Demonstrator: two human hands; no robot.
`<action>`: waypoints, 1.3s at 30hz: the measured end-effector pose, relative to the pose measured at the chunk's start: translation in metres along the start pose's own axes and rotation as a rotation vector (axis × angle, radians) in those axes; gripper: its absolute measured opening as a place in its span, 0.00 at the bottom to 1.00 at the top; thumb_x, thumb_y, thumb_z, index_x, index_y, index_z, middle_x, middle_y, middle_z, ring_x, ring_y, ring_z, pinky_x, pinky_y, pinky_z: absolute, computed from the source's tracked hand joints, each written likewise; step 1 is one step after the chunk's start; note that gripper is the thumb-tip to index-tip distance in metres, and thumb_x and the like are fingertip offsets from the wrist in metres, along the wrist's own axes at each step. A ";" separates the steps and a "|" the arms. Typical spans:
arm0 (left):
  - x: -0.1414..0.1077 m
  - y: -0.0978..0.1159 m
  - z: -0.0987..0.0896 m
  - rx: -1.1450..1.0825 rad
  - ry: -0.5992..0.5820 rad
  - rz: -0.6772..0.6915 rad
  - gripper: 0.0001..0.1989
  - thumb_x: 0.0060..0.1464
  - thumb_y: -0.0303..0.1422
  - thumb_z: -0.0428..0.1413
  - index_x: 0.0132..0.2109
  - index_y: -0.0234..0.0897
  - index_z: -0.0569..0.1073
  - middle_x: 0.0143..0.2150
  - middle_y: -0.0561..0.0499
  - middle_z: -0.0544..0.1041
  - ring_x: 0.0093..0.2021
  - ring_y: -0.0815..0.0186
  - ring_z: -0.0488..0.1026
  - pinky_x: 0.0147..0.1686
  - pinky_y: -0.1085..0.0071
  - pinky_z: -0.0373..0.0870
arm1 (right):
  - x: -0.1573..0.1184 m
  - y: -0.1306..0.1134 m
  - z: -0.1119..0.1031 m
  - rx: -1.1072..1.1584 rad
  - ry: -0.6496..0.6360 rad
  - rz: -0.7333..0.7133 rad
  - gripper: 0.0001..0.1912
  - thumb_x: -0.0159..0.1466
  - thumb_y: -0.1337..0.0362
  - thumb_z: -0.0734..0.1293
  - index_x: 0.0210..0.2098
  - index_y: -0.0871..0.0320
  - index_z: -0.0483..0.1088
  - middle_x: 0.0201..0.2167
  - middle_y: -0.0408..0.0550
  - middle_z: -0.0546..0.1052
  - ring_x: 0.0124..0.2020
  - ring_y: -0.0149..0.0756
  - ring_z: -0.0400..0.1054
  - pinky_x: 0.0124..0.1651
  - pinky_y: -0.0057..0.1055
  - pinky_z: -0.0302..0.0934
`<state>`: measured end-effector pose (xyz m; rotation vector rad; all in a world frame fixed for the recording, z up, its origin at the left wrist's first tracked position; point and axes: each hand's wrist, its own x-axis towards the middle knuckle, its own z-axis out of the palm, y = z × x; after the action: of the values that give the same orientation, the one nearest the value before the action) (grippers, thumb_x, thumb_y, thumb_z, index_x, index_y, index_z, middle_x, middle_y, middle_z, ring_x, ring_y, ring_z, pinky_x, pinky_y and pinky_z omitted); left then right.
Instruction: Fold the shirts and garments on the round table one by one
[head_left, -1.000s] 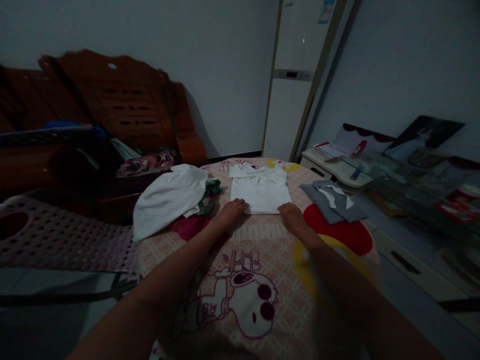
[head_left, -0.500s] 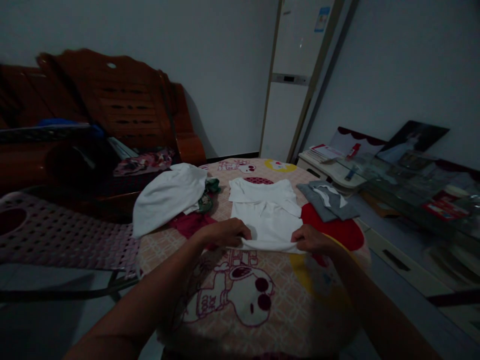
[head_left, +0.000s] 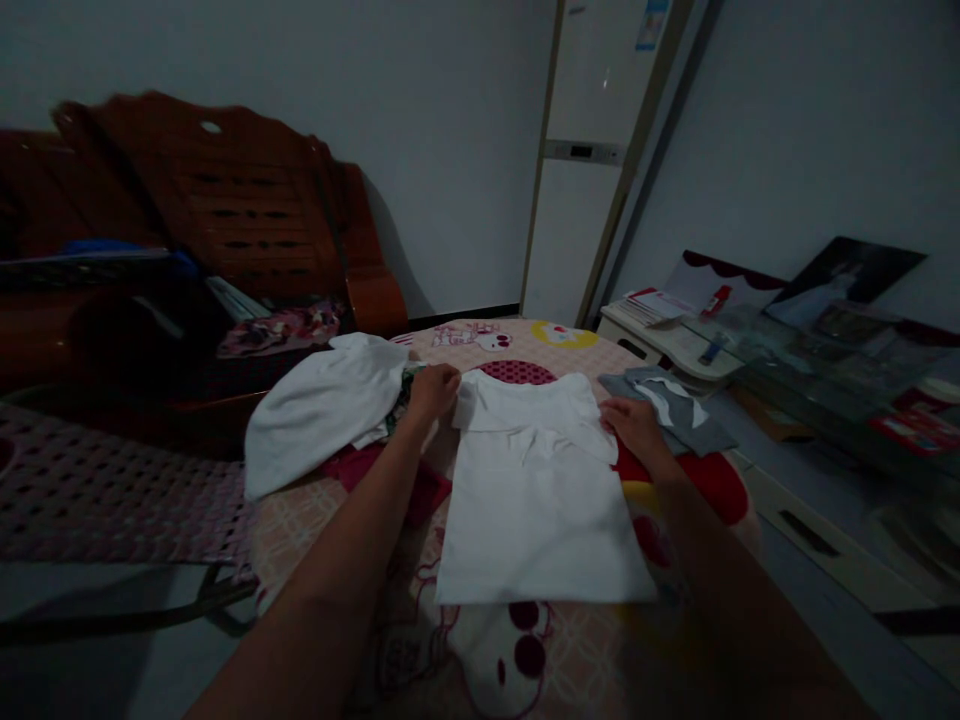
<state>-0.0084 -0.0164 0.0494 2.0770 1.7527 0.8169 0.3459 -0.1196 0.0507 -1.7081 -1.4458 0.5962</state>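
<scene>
A white shirt [head_left: 540, 510] lies flat on the round table, its upper part folded across and its straight hem toward me. My left hand [head_left: 435, 392] is at the shirt's upper left corner, fingers closed together on the edge there. At the upper right edge, my right hand [head_left: 634, 425] has its fingertips and thumb on the fabric in a loose pinch. Close to my left forearm lie a heap of white cloth [head_left: 330, 405] and a dark pink cloth [head_left: 420, 485]. Beyond my right hand rests a folded grey garment with white strips [head_left: 675, 405].
The table wears a pink patterned cloth [head_left: 600, 660] with cartoon figures. A woven chair [head_left: 135, 490] stands left, with a wooden bench [head_left: 247, 220] behind it. On the right is a glass-topped cabinet [head_left: 817, 350] holding papers and small items. A tall white air conditioner [head_left: 574, 230] stands at the back.
Both hands have left the hem and moved away from me to the shirt's upper corners. The hem now lies flat and nearer to me, so more of the shirt is spread out.
</scene>
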 end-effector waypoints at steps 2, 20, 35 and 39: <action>0.016 -0.007 0.013 0.174 0.057 -0.110 0.16 0.60 0.31 0.50 0.47 0.31 0.80 0.48 0.37 0.82 0.50 0.54 0.77 0.49 0.65 0.69 | 0.026 0.007 0.007 -0.147 0.125 -0.003 0.13 0.58 0.63 0.63 0.36 0.60 0.79 0.31 0.50 0.81 0.33 0.39 0.74 0.39 0.32 0.66; 0.080 -0.031 0.055 0.132 -0.082 -0.120 0.09 0.52 0.32 0.64 0.41 0.38 0.83 0.41 0.47 0.84 0.43 0.60 0.79 0.41 0.73 0.69 | 0.117 0.029 0.052 -0.626 0.033 -0.014 0.08 0.63 0.63 0.67 0.37 0.59 0.78 0.40 0.55 0.82 0.42 0.41 0.75 0.43 0.29 0.63; 0.080 -0.027 0.057 0.121 0.000 -0.116 0.08 0.54 0.31 0.61 0.42 0.38 0.82 0.42 0.48 0.84 0.46 0.59 0.78 0.49 0.68 0.69 | 0.121 0.019 0.053 -1.083 -0.112 -0.119 0.16 0.73 0.62 0.59 0.50 0.61 0.75 0.49 0.63 0.79 0.52 0.48 0.74 0.50 0.37 0.64; 0.078 -0.026 0.057 0.116 -0.005 -0.121 0.07 0.54 0.30 0.61 0.41 0.37 0.82 0.41 0.47 0.83 0.46 0.59 0.78 0.49 0.68 0.69 | 0.120 0.021 0.051 -1.084 -0.095 -0.098 0.17 0.73 0.65 0.56 0.51 0.63 0.74 0.48 0.64 0.79 0.51 0.49 0.73 0.49 0.37 0.64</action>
<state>0.0127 0.0721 0.0074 2.0180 1.9439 0.6902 0.3467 0.0090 0.0218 -2.3768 -2.1001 -0.2587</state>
